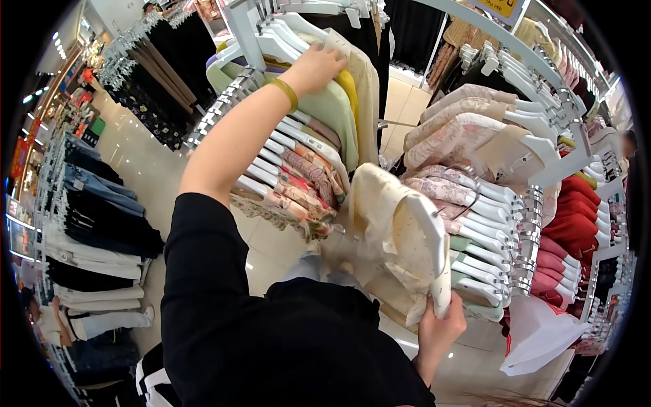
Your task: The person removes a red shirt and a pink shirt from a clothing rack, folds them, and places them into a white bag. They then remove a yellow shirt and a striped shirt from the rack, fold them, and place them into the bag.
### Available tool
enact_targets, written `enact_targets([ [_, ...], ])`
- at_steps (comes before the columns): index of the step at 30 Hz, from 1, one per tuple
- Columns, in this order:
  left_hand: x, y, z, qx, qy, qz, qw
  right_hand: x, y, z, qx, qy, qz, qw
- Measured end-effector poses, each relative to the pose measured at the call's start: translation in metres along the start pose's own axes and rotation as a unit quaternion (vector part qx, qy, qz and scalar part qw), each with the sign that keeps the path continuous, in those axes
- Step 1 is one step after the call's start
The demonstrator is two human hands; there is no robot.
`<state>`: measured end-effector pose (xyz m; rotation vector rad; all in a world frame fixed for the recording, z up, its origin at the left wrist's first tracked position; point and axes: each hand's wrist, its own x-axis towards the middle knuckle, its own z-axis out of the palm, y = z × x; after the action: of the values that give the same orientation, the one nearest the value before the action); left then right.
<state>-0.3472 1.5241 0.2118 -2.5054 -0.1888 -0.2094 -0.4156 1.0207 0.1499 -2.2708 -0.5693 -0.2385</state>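
Observation:
My right hand (441, 325) is closed on the end of a white hanger (427, 220) bearing a cream shirt with small specks (373, 203). The shirt hangs tilted in front of my body, between two racks. My left hand (317, 68) reaches up to the left rack, its fingers spread across the tops of the hung clothes. Beneath and beside it are a light green top (329, 112), a mustard yellow garment (348, 88) and another cream garment (363, 68). White hangers (278, 44) stand just left of those fingers.
Floral tops (305, 169) fill the lower left rack. On the right rack hang pale floral shirts (468, 136), with red tops (576, 217) farther right. Jeans and trousers (102, 190) line the left wall. Glossy tile floor (139, 169) runs between. A white bag-like item (542, 332) hangs at lower right.

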Motion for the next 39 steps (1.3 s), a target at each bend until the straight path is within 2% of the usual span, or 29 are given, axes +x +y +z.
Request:
enact_targets([
  [1, -0.003, -0.002, -0.001, -0.009, -0.027, 0.019, 0.999, 0.004, -0.009, 0.003, -0.015, 0.025, 0.002, 1.000],
  [3, -0.010, -0.005, -0.004, -0.019, -0.017, 0.033, 0.999, 0.017, -0.025, 0.010, -0.037, 0.042, 0.005, 0.998],
  [5, -0.014, -0.006, -0.011, -0.089, -0.118, 0.018, 0.989, 0.035, -0.044, 0.020, -0.066, 0.094, -0.006, 0.993],
  [6, -0.017, -0.007, -0.009, -0.082, -0.099, 0.023, 0.991, 0.045, -0.050, 0.027, -0.071, 0.119, -0.015, 0.990],
  [10, -0.027, -0.010, -0.013, -0.095, -0.114, 0.048, 0.988, 0.092, -0.080, 0.046, -0.068, 0.114, -0.076, 0.988],
  [12, -0.027, -0.009, -0.011, -0.091, -0.119, 0.044, 0.988, 0.116, -0.101, 0.052, -0.074, 0.069, -0.145, 0.984],
  [13, -0.026, -0.008, -0.009, -0.087, -0.126, 0.047, 0.987, 0.129, -0.109, 0.059, -0.074, 0.067, -0.151, 0.983],
  [15, -0.025, -0.009, -0.008, -0.086, -0.122, 0.040, 0.988, 0.157, -0.124, 0.078, -0.088, 0.067, -0.231, 0.967],
  [17, -0.025, -0.011, -0.011, -0.092, -0.138, 0.047, 0.985, 0.188, -0.145, 0.102, -0.122, 0.078, -0.255, 0.956],
  [19, -0.030, -0.016, -0.005, -0.118, -0.088, 0.077, 0.986, 0.223, -0.166, 0.126, -0.152, 0.085, -0.253, 0.952],
  [21, -0.036, -0.018, -0.004, -0.138, -0.034, 0.088, 0.986, 0.254, -0.189, 0.145, -0.061, 0.081, -0.283, 0.954],
  [24, -0.056, -0.015, -0.035, -0.184, -0.021, 0.074, 0.980, 0.295, -0.220, 0.173, -0.095, 0.073, -0.321, 0.939],
  [25, -0.067, -0.014, -0.046, -0.232, 0.023, 0.086, 0.968, 0.312, -0.225, 0.185, -0.113, 0.060, -0.334, 0.934],
  [26, -0.079, -0.012, -0.059, -0.278, 0.070, 0.101, 0.953, 0.325, -0.227, 0.198, -0.117, 0.038, -0.331, 0.936],
  [27, -0.092, -0.007, -0.075, -0.344, 0.170, 0.109, 0.917, 0.333, -0.227, 0.206, -0.117, 0.037, -0.331, 0.935],
  [29, -0.124, 0.005, -0.109, -0.469, 0.347, 0.101, 0.806, 0.348, -0.223, 0.222, -0.088, -0.019, -0.297, 0.950],
  [30, -0.142, 0.015, -0.127, -0.527, 0.422, 0.085, 0.733, 0.355, -0.218, 0.233, -0.097, -0.032, -0.302, 0.948],
  [31, -0.161, 0.027, -0.147, -0.530, 0.420, 0.089, 0.731, 0.351, -0.219, 0.238, -0.097, -0.029, -0.303, 0.948],
  [34, -0.213, 0.071, -0.201, -0.679, 0.590, 0.029, 0.436, 0.355, -0.213, 0.252, -0.085, -0.045, -0.320, 0.943],
  [35, -0.211, 0.092, -0.204, -0.649, 0.684, 0.006, 0.333, 0.355, -0.211, 0.248, -0.087, -0.046, -0.317, 0.943],
  [36, -0.255, 0.106, -0.221, -0.742, 0.532, -0.054, 0.405, 0.355, -0.213, 0.242, -0.087, -0.056, -0.312, 0.944],
  [37, -0.241, 0.087, -0.202, -0.693, 0.571, 0.074, 0.434, 0.357, -0.218, 0.234, -0.086, -0.066, -0.309, 0.945],
  [39, -0.237, 0.099, -0.214, -0.695, 0.600, 0.005, 0.398, 0.358, -0.229, 0.201, -0.113, -0.079, -0.317, 0.938],
])
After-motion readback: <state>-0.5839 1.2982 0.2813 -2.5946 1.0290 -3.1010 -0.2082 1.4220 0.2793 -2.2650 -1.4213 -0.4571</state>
